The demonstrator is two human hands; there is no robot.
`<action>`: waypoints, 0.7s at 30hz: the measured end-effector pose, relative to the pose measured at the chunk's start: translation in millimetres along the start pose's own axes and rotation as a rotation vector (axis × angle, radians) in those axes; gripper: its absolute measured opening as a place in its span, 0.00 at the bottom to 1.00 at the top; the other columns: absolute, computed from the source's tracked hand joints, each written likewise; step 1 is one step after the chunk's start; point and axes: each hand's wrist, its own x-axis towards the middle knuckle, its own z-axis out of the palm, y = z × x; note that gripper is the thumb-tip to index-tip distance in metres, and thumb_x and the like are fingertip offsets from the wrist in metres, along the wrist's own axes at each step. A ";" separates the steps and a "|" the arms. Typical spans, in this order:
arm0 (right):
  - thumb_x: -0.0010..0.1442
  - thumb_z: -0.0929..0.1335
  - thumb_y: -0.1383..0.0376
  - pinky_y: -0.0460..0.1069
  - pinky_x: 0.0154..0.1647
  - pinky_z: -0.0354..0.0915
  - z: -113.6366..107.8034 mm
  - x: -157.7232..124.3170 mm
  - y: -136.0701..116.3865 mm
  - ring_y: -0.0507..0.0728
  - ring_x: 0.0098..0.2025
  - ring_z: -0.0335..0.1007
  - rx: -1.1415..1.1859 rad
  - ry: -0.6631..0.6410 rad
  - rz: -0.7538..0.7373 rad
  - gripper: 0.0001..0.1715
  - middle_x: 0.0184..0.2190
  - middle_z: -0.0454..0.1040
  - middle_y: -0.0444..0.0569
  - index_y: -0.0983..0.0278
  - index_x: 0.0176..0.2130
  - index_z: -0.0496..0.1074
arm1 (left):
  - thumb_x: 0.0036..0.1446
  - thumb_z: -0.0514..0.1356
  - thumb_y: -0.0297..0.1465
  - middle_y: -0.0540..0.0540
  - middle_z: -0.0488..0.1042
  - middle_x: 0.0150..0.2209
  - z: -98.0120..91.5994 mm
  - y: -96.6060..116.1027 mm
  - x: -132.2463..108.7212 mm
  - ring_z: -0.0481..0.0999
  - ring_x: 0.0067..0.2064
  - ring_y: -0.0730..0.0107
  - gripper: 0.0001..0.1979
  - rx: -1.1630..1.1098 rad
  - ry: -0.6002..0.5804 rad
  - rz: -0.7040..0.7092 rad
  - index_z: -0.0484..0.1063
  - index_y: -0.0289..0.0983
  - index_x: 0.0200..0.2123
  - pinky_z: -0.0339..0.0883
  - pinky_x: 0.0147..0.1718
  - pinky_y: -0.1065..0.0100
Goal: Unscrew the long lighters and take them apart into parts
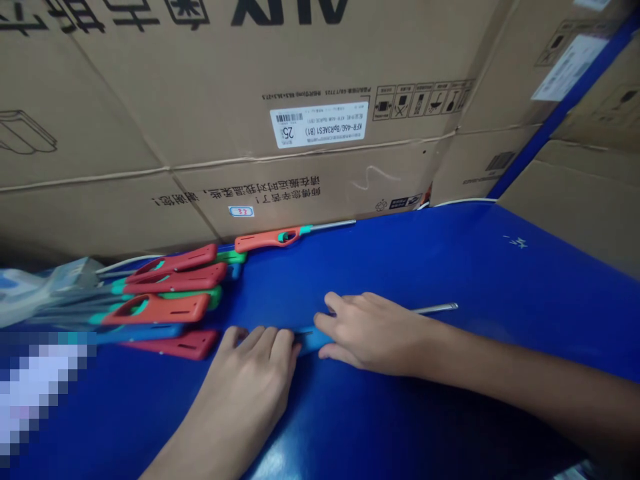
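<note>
A blue long-neck lighter (315,339) lies low over the blue tabletop, its metal tube pointing right past my wrist. My right hand (367,330) is closed round the middle of it, covering its trigger. At the handle's left end, the fingers of my left hand (257,363) are curled and pressed against it. Beyond my hands, an orange lighter (267,239) with a teal trigger lies by the cardboard. Left of my left hand is a pile of red, orange, green and blue lighters (165,305), handles facing right.
A large cardboard box (210,93) with upside-down print stands along the back of the blue table (500,267). Another cardboard box (590,200) borders the right side. Clear plastic wrapping (55,287) covers the tube ends of the pile. The lower left corner is pixelated.
</note>
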 end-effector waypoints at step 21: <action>0.66 0.64 0.56 0.51 0.25 0.64 3.1 -1.4 -6.3 0.61 0.32 0.73 -0.012 0.011 -0.045 0.14 0.39 0.71 0.53 0.64 0.44 0.69 | 0.60 0.50 0.24 0.48 0.69 0.20 -0.5 1.7 2.7 0.72 0.23 0.56 0.14 0.164 -0.046 -0.029 0.65 0.38 0.23 0.53 0.29 0.58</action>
